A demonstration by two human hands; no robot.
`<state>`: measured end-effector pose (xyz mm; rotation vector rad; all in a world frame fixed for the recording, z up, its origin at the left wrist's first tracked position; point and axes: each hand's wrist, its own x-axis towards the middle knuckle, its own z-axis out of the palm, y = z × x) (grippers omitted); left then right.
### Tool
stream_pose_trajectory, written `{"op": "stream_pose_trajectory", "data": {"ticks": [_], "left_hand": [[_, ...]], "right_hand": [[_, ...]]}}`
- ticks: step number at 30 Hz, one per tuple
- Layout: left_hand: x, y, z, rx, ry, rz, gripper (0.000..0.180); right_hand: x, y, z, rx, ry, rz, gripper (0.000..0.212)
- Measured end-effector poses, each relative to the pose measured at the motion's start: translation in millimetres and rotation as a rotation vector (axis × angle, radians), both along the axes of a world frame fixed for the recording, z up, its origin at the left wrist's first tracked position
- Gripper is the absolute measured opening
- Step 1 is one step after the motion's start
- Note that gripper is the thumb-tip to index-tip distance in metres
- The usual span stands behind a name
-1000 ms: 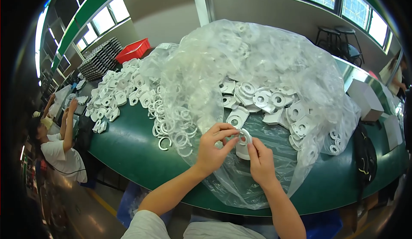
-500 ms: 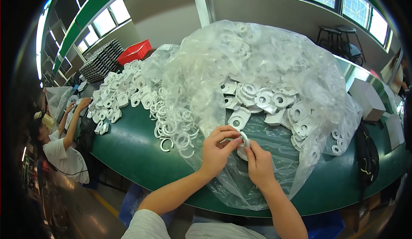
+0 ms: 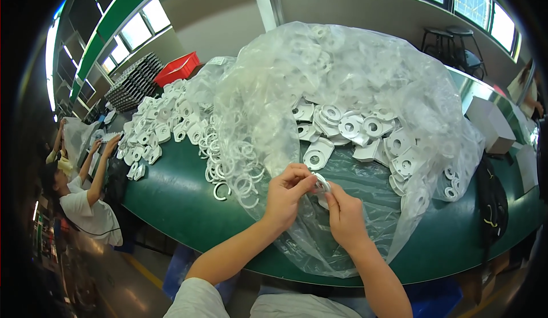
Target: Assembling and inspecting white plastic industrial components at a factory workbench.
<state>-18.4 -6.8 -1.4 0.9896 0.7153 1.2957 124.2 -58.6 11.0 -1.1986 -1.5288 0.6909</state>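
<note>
Between my hands, above the front of a clear plastic bag (image 3: 260,98), is a white plastic part (image 3: 323,185) with a round rim, tilted on edge. My left hand (image 3: 283,198) pinches its left side with thumb and bent fingers. On the other side my right hand (image 3: 347,215) grips it, thumb on the near face. Fingers hide much of the part, so I cannot tell if it is one piece or two. Just beyond lies a loose white plate with a round hole (image 3: 318,153). Similar white plates (image 3: 351,127) spill from the bag's opening.
White open rings (image 3: 214,147) lie left of the bag on the green table (image 3: 177,189). Farther left are a heap of white parts (image 3: 154,127), a red bin (image 3: 177,69), stacked trays (image 3: 135,83) and a co-worker (image 3: 88,206). White boxes (image 3: 491,127) stand right.
The held part has tilted a little between my fingers, and both hands still grip it. The whole view has shifted slightly. At the far left, the co-worker's hands have moved a little.
</note>
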Motion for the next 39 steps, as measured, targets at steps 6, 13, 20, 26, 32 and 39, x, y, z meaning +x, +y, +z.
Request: {"op": "stream_pose_trajectory", "data": {"ticks": [6,13,20,26,32,39], "left_hand": [[0.6,-1.3,2.1,-0.019,-0.045,-0.054,0.003],[2.0,-1.8,7.4,-0.053,-0.069,-0.083,0.003],[-0.3,-0.3,20.0,0.224,0.282,0.051,0.016],[-1.3,-3.7,20.1,0.744,0.712,0.227,0.021],[-5.4,-0.9,25.2,0.789,0.735,0.178,0.019],[-5.6,-7.2,30.5,0.686,0.816,0.117,0.015]], "right_hand": [[3.2,1.0,0.8,-0.046,-0.015,-0.003,0.020],[5.0,5.0,-6.8,-0.022,0.053,-0.021,0.020],[6.2,4.4,-6.3,-0.078,0.049,-0.002,0.019],[6.8,2.5,-2.5,-0.164,0.161,0.015,0.021],[6.8,4.6,-5.5,-0.193,0.337,0.061,0.022],[7.9,2.9,-2.4,-0.264,0.378,0.090,0.024]]}}
